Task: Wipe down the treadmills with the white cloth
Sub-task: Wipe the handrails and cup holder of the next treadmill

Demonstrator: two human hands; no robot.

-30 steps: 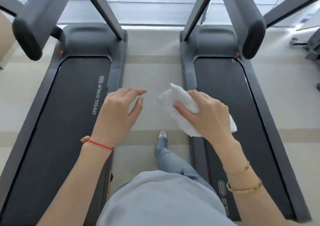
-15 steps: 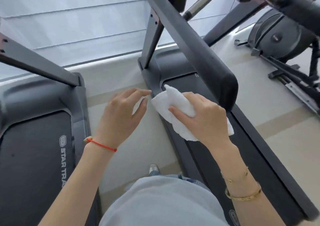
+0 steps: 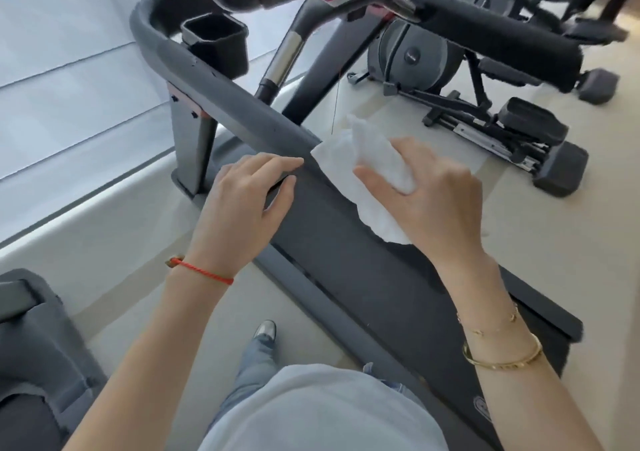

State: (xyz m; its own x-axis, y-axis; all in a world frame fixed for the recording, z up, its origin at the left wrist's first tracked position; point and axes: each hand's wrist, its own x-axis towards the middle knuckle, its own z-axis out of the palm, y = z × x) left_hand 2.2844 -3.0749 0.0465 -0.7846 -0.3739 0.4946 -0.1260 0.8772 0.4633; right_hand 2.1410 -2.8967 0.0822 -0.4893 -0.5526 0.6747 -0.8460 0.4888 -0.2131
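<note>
Pale gym flooring surrounds a grey treadmill, where a white cloth lies bunched under the curled fingers and thumb of the right hand, beside the handrail. Left hand hovers alongside, fingers relaxed, tips at the rail. An exercise bike stands beyond.

Crumpled white cloth (against handrail)

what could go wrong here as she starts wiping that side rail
The white cloth is bunched loosely in the right hand, with a flap hanging below; it may wipe unevenly or slip. A thin cord hangs from the console just beyond the cloth and could snag. The left hand by the handrail may block the stroke.
</note>
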